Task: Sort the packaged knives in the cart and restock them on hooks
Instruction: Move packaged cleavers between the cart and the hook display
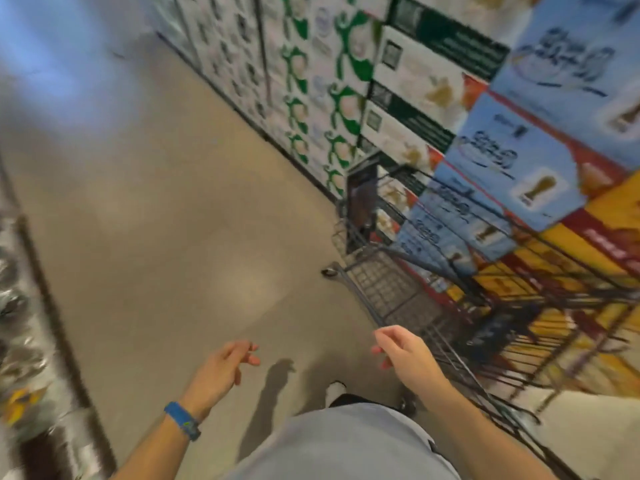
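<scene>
A dark wire shopping cart [391,289] stands at the right of the aisle, tilted in this blurred view. Some dark packaged goods [362,202] stand at its far end; I cannot tell whether they are knives. My left hand [225,367] hangs over the bare floor with loosely curled fingers and holds nothing; a blue band sits on its wrist. My right hand [403,351] hovers just left of the cart's near rim, fingers relaxed and holding nothing, not touching the cart.
Stacked boxed goods [519,161] in blue, yellow, green and white line the right side behind the cart. A shelf with shiny packages [20,341] runs along the left edge. Beige floor [173,220] lies between them.
</scene>
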The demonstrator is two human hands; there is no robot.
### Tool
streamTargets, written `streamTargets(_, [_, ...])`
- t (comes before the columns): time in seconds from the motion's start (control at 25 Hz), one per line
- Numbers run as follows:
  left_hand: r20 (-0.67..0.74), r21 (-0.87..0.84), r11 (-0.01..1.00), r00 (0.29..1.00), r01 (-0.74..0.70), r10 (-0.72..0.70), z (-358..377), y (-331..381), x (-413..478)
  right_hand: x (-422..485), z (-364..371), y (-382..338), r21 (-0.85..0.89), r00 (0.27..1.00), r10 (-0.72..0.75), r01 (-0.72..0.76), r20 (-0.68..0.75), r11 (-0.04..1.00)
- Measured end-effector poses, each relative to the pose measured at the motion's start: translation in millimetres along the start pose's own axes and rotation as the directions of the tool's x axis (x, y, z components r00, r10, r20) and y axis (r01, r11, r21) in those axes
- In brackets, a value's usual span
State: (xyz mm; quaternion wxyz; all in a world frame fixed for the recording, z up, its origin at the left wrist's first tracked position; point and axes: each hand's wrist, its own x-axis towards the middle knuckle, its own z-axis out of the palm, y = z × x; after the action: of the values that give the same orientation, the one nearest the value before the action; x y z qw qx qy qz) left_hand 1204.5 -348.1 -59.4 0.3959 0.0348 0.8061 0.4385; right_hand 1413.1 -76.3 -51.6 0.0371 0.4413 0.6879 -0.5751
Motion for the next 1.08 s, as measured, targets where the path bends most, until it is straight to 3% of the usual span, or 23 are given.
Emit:
streamTargets(0.16, [0.113,0.144,0.987,0.992,-0.068,0.052,42.3,64.2,52.8,15.3,-43.8,10.3,0.053,0.994,0.075,-0.071,-0.081,0.996])
streamTargets(0.48, [0.280,0.269,0.961,0.960,-0.062,-0.016,97.8,139.8,148.3,70.1,-78.2,-0.8,0.242,0.936,0.272,-0.217,-0.224,0.946])
streamTargets(0.64, [0.306,0.289,0.954,0.952,-0.073,-0.020,120.3,185.7,228.8,110.6,-77.0,-23.2,0.285,0.891,0.352,-0.271,-0.288,0.920])
streamTargets(0.84, [0.233,0.289,0.954,0.972,-0.082,0.013,138.8,249.4,327.7,155.5,-69.2,-64.2,0.278,0.863,0.377,-0.291,-0.338,0.915])
streamTargets(1.0, [0.271,0.582,0.755,0.947,-0.302,0.169,154.1,281.9,374.2,186.7,-61.8,-87.2,0.298,0.856,0.388,-0.294,-0.341,0.908])
streamTargets(1.08, [0.296,0.582,0.729,0.929,-0.360,0.222,163.3,288.2,383.7,187.6,-59.0,-88.3,0.314,0.846,0.419,-0.320,-0.330,0.894])
